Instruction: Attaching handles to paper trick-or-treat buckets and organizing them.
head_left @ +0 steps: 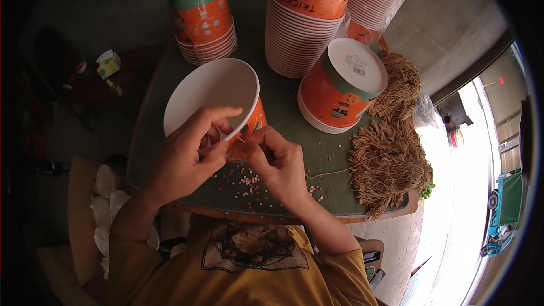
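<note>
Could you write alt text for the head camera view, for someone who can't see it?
A person's left hand pinches the rim of an orange paper bucket while the right hand pinches something thin beside it. Around them on a green tabletop are stacked buckets, tan string bundles and scattered dots.

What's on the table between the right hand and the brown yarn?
In the head view, one thin strand and a few tiny pink and white dots lie between the right hand and the brown yarn.
</note>
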The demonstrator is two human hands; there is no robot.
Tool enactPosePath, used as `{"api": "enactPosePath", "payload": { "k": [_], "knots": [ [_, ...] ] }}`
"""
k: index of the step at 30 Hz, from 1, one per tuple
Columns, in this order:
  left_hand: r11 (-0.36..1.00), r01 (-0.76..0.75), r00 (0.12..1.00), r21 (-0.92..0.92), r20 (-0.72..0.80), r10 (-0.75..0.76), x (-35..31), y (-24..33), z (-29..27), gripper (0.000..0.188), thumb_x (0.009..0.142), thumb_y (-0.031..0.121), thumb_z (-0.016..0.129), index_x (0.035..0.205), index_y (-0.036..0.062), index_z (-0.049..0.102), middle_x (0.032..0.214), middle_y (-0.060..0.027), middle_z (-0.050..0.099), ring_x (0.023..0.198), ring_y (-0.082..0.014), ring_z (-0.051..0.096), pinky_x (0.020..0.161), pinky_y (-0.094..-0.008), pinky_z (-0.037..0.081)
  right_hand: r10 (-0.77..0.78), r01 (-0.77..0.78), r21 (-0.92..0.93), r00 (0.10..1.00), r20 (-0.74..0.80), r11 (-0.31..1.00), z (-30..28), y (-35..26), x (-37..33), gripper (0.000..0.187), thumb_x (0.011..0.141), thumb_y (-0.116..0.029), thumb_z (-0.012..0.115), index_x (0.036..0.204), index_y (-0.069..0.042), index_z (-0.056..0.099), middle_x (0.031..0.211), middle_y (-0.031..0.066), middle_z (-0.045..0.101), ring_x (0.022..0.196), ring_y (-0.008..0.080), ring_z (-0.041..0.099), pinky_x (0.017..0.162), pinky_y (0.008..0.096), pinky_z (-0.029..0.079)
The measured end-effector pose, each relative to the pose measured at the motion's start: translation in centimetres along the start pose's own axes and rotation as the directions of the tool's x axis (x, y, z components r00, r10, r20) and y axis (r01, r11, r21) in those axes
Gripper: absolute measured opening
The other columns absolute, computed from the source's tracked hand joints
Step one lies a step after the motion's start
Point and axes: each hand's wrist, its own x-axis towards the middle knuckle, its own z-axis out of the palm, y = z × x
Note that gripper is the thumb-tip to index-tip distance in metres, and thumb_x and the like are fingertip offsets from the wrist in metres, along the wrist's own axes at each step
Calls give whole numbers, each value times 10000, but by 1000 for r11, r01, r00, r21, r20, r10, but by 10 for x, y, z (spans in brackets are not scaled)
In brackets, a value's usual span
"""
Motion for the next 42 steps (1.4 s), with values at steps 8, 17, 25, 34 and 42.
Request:
{"api": "enactPosePath", "payload": {
  "k": [8, 17, 25, 34, 42],
  "knots": [
    [1000, -4, 999, -11, 52, 4, -1, -2, 2, 455, 852, -79, 553, 1279, 72, 506, 953, -50, 540, 743, -99, 560, 654, -243, 490, -19, 19, -2, 1000, -12, 1000, 4, 8, 0, 81, 874, -76, 599, 852, -1, 578, 597, 35, 568, 538, 37, 501, 490, 231, 414],
    [977, 168, 945, -129, 302, -122, 22, -18, 7, 81, 920, 30, 534, 999, 14, 546, 873, -78, 571, 738, -189, 570, 662, -332, 467, 20, -23, -110, 1000, -22, 994, -6, 5, -5, 113, 884, -107, 610, 858, 0, 580, 602, 66, 586, 526, 73, 534, 498, 257, 435],
    [991, -99, 994, 94, 46, 95, 29, -17, 18, 79, 876, 10, 587, 919, 25, 522, 856, -72, 542, 715, -160, 563, 636, -298, 457, -101, 60, -278, 985, -137, 959, -28, 6, -3, 145, 891, -126, 636, 998, -49, 575, 570, 62, 528, 471, 136, 519, 479, 288, 426],
    [911, 157, 972, -381, 224, -74, 36, -17, 28, 192, 911, -9, 562, 1093, 22, 514, 964, -20, 542, 882, -78, 549, 780, -231, 470, 61, -62, 25, 998, 24, 998, -29, 6, 8, 126, 933, -121, 609, 970, -1, 624, 720, 17, 634, 637, 58, 569, 609, 235, 476],
    [777, 337, 914, -533, 382, -134, 45, -24, 33, 273, 922, 33, 584, 1176, -2, 491, 1042, -41, 570, 938, -88, 570, 836, -253, 487, 215, -266, 455, 963, 162, 850, -34, 5, 11, 155, 972, -138, 561, 1023, -1, 613, 938, 9, 638, 881, 64, 571, 822, 220, 456]
  ]
}}
